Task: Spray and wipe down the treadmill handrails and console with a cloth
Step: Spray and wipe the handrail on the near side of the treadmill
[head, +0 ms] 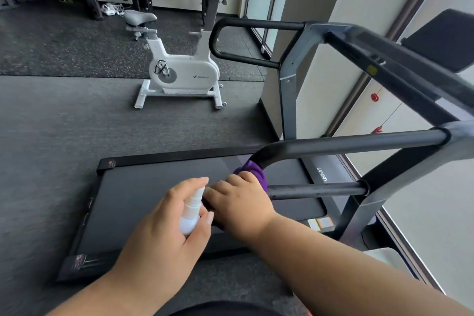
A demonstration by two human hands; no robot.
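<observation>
Handrail (346, 141) of the treadmill, near side: a round black tube bent into a closed U-shaped loop, matte, with a lower run parallel to the upper one. Both runs enter a grey metal upright (384, 187). A second, identical loop (246, 23) stands on the far side of the machine.

The right hand (241, 202) rests on the curved end of the near loop, fingers curled over a purple cloth (252, 169) bunched against the tube. The cloth is soft and creased, and wraps the bend where the upper run turns down.

The left hand (166, 223) holds a small spray bottle (191, 210) of white translucent plastic, cylindrical, with a rounded base and a narrower white nozzle top. The fingers close around the body, and the index finger lies over the top. The bottle sits just beside the right hand.

The running belt (143, 187) is flat, dark and smooth, framed by black side rails. Pale lettering on the right side rail reads "UMAY" (322, 174). A yellow-and-white label near the upright is too small to read.

The floor (51, 123) is dark grey textured matting; further back it is black rubber with pale flecks. A white exercise bike (179, 72) with a grey saddle stands on it, and carries a logo that is too blurred to read. Black rack frames stand along the far wall.
</observation>
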